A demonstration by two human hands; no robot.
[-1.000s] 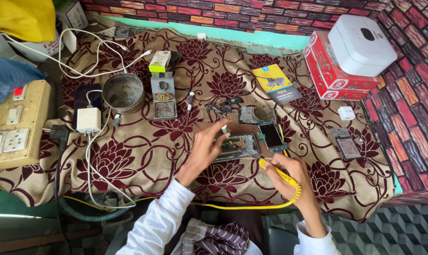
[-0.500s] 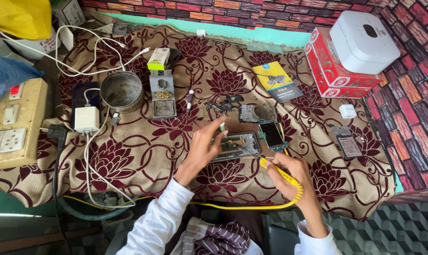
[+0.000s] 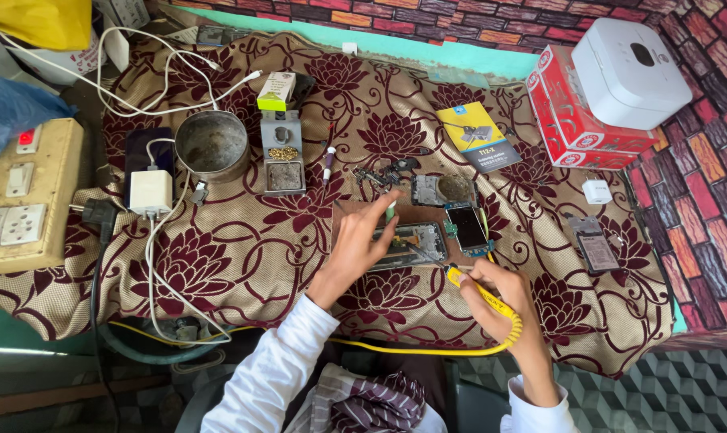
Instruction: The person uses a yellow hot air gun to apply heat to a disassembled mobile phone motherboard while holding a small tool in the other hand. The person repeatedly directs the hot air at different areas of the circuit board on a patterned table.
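Note:
An opened phone body (image 3: 415,244) lies on a brown board over the flowered cloth (image 3: 243,256). My left hand (image 3: 362,236) rests on its left end, thumb and forefinger pinching a small pale-green piece (image 3: 390,212). My right hand (image 3: 500,290) grips a yellow soldering iron (image 3: 479,293) whose thin tip reaches the phone's lower right part. A yellow cord (image 3: 427,349) trails from the iron along the cloth's front edge. A small circuit board with a dark screen (image 3: 467,228) lies just right of the phone.
A round metal bowl (image 3: 212,146), a grey tip-cleaner stand (image 3: 283,160), a white charger (image 3: 150,192) and a switchboard (image 3: 22,196) sit left. Farther back lie a phone frame (image 3: 443,190), a blue-yellow packet (image 3: 477,136), a red box (image 3: 576,112) under a white device (image 3: 629,72), and a phone part (image 3: 594,248).
Both hands stay over the phone. The left fingers have shifted slightly with the small piece; the iron's tip remains at the phone.

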